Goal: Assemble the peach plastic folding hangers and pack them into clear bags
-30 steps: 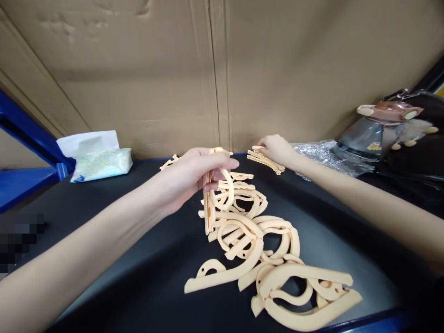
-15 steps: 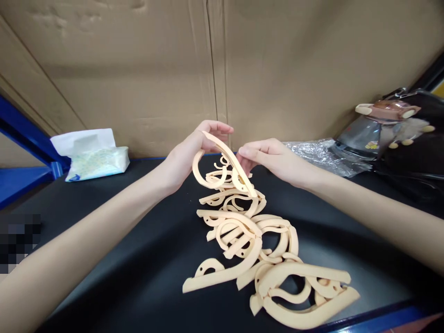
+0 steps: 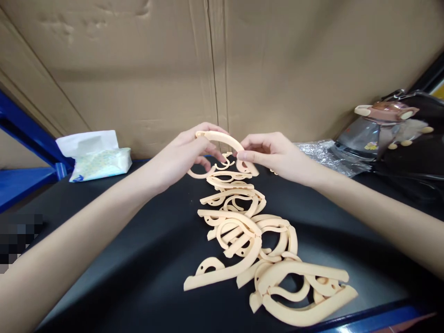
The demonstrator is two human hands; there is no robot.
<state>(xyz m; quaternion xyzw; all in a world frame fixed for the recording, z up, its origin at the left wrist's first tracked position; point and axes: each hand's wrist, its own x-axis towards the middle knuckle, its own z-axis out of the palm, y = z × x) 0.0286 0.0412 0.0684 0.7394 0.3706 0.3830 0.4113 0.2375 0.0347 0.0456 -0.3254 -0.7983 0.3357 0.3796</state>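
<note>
My left hand (image 3: 185, 155) is closed on one end of a beige plastic folding hanger arm (image 3: 224, 137), held up above the far end of a pile. A thin curved hook of the same colour shows below my left fingers, and I cannot tell whether it belongs to this piece. My right hand (image 3: 270, 150) pinches the arm's other end between thumb and fingers. Beneath and nearer to me, a row of matching hanger arms (image 3: 243, 217) lies overlapped on the black tabletop (image 3: 145, 259). The closest pair (image 3: 308, 314) rests near the front edge.
At the back left stands a pack of tissues (image 3: 100, 162). Clear plastic wrap (image 3: 319, 155) lies at the back right beside a transparent bottle (image 3: 360, 134) with a brown lid. A cardboard wall (image 3: 138, 83) closes off the back, and a blue metal frame (image 3: 27, 134) is at the left.
My right hand has moved in and taken hold of the arm's free end. The arm has turned from steeply slanted to a flatter arch, with that end raised.
</note>
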